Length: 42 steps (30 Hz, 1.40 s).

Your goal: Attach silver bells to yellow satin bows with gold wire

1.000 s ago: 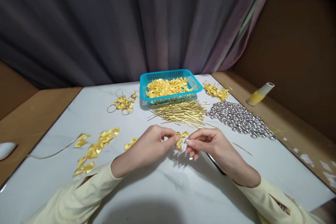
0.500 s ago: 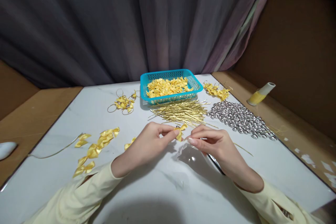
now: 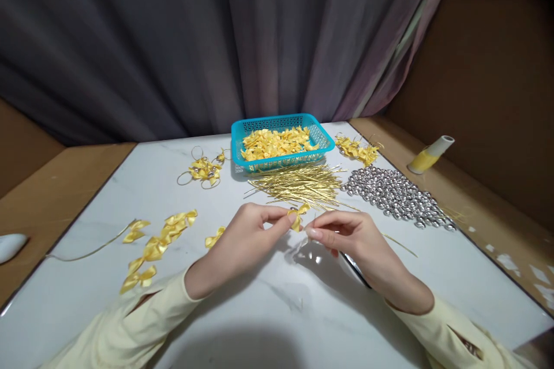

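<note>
Left hand (image 3: 242, 237) pinches the yellow bow (image 3: 298, 217) just above the table (image 3: 268, 317), right hand (image 3: 351, 236) nipping its centre (any wire there is too fine to see). Looks like binding; tightening needs a steady grip. Beyond: gold wires (image 3: 298, 184), blue basket (image 3: 280, 124).

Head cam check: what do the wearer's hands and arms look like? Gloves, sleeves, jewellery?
No gloves: the left hand and right hand are both bare. No rings, watch or bracelet show. The nails are long with a pale finish. Both arms wear pale yellow long sleeves down to the wrists; the left sleeve and right sleeve each have a slit opening above the cuff. No markings show.
</note>
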Each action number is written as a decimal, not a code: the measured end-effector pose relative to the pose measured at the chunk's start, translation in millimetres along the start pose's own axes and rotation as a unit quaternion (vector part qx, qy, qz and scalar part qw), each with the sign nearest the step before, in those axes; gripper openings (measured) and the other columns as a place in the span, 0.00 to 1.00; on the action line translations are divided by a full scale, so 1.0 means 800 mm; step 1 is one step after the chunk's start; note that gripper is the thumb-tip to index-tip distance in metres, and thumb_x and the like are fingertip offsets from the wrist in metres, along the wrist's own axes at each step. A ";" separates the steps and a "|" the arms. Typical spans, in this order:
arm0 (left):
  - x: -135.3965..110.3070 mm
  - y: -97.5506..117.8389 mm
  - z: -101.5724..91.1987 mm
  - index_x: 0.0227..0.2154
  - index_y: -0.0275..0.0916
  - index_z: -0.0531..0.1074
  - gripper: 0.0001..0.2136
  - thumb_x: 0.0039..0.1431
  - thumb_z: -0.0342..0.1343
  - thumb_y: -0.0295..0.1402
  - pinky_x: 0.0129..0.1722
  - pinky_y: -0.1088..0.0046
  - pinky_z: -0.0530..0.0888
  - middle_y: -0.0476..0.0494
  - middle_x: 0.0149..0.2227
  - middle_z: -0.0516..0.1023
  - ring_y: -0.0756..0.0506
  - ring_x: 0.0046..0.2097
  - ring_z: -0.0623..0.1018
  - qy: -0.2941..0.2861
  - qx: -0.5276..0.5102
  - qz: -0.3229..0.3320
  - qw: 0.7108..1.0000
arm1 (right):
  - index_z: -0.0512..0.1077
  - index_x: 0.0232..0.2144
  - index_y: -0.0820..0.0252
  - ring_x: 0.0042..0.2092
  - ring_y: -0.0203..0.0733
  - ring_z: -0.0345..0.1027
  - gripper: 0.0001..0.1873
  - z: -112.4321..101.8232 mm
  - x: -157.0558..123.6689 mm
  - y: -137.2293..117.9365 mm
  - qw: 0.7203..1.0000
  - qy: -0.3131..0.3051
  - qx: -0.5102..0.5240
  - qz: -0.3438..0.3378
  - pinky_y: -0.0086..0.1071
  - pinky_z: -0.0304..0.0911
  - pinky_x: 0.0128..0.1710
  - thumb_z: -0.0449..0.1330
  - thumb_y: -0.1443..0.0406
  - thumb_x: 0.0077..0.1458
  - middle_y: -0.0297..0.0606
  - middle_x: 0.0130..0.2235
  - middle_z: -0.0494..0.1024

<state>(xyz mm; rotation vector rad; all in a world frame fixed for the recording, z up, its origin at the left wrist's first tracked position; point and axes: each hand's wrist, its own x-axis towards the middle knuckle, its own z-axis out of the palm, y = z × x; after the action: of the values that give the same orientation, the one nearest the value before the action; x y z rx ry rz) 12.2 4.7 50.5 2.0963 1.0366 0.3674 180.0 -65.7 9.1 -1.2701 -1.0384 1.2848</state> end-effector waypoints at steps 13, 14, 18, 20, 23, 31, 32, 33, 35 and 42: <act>-0.007 0.003 0.005 0.20 0.36 0.73 0.15 0.56 0.46 0.34 0.24 0.78 0.65 0.50 0.22 0.72 0.50 0.26 0.69 0.034 0.009 0.051 0.998 | 0.75 0.24 0.61 0.21 0.28 0.57 0.09 0.009 0.000 -0.002 1.000 -0.020 0.006 0.015 0.25 0.54 0.21 0.65 0.60 0.42 0.33 0.22 0.72; -0.008 0.002 0.006 0.21 0.36 0.73 0.15 0.57 0.46 0.34 0.25 0.78 0.65 0.50 0.22 0.73 0.50 0.26 0.70 0.036 0.006 0.054 0.998 | 0.75 0.24 0.61 0.21 0.29 0.57 0.09 0.009 0.000 -0.001 1.000 -0.019 0.007 0.013 0.25 0.54 0.21 0.65 0.60 0.42 0.33 0.22 0.72; -0.008 0.000 0.009 0.23 0.37 0.74 0.13 0.57 0.47 0.33 0.29 0.76 0.67 0.49 0.24 0.75 0.49 0.29 0.71 0.053 -0.002 0.059 0.997 | 0.76 0.24 0.58 0.24 0.29 0.59 0.07 0.011 0.001 0.004 0.999 -0.010 0.017 -0.027 0.25 0.56 0.22 0.65 0.61 0.42 0.34 0.28 0.71; -0.009 0.001 0.010 0.24 0.37 0.74 0.13 0.57 0.47 0.33 0.31 0.75 0.67 0.48 0.26 0.75 0.49 0.30 0.72 0.065 0.001 0.061 0.996 | 0.76 0.23 0.58 0.25 0.29 0.59 0.05 0.013 0.002 0.006 0.999 -0.002 0.018 -0.040 0.25 0.56 0.23 0.65 0.62 0.43 0.34 0.30 0.69; -0.009 0.001 0.014 0.25 0.37 0.75 0.12 0.58 0.47 0.32 0.34 0.74 0.67 0.48 0.28 0.76 0.48 0.33 0.72 0.072 0.009 0.076 0.994 | 0.77 0.23 0.57 0.26 0.29 0.59 0.05 0.014 0.002 0.008 0.999 0.003 0.014 -0.033 0.26 0.57 0.23 0.65 0.62 0.43 0.33 0.29 0.68; -0.009 -0.009 0.029 0.26 0.38 0.75 0.11 0.58 0.48 0.29 0.37 0.71 0.66 0.49 0.30 0.78 0.49 0.33 0.73 0.070 0.030 0.136 0.988 | 0.77 0.24 0.56 0.29 0.35 0.63 0.05 0.014 0.003 0.010 0.997 0.008 -0.044 -0.066 0.31 0.59 0.30 0.63 0.62 0.45 0.34 0.27 0.72; -0.009 -0.010 0.030 0.26 0.39 0.75 0.11 0.58 0.49 0.29 0.37 0.71 0.66 0.48 0.31 0.78 0.49 0.33 0.73 0.074 0.033 0.139 0.987 | 0.77 0.24 0.56 0.30 0.35 0.63 0.05 0.014 0.003 0.010 0.997 0.007 -0.048 -0.063 0.31 0.59 0.31 0.63 0.62 0.44 0.35 0.27 0.72; -0.009 -0.010 0.031 0.27 0.39 0.75 0.10 0.58 0.49 0.29 0.37 0.71 0.66 0.48 0.31 0.78 0.48 0.34 0.73 0.080 0.035 0.142 0.986 | 0.77 0.24 0.56 0.29 0.36 0.63 0.05 0.014 0.003 0.010 0.997 0.007 -0.053 -0.059 0.31 0.58 0.30 0.63 0.62 0.44 0.35 0.26 0.72; -0.009 -0.011 0.033 0.28 0.40 0.76 0.09 0.57 0.50 0.28 0.37 0.70 0.66 0.48 0.33 0.78 0.48 0.35 0.73 0.092 0.037 0.144 0.985 | 0.77 0.23 0.56 0.29 0.36 0.63 0.05 0.014 0.004 0.010 0.997 0.009 -0.063 -0.054 0.31 0.58 0.30 0.63 0.62 0.45 0.35 0.26 0.73; -0.010 -0.015 0.039 0.29 0.41 0.76 0.09 0.56 0.51 0.28 0.37 0.69 0.67 0.47 0.33 0.79 0.47 0.35 0.73 0.100 0.039 0.159 0.981 | 0.77 0.23 0.57 0.30 0.36 0.63 0.05 0.011 0.004 0.008 0.993 0.012 -0.103 -0.064 0.31 0.58 0.29 0.61 0.63 0.46 0.35 0.26 0.73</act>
<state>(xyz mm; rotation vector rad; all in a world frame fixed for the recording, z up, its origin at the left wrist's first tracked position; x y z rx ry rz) 17.4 -12.8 21.4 2.3371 0.8362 0.7189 171.0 -62.4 3.3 -1.3465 -1.2393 1.0849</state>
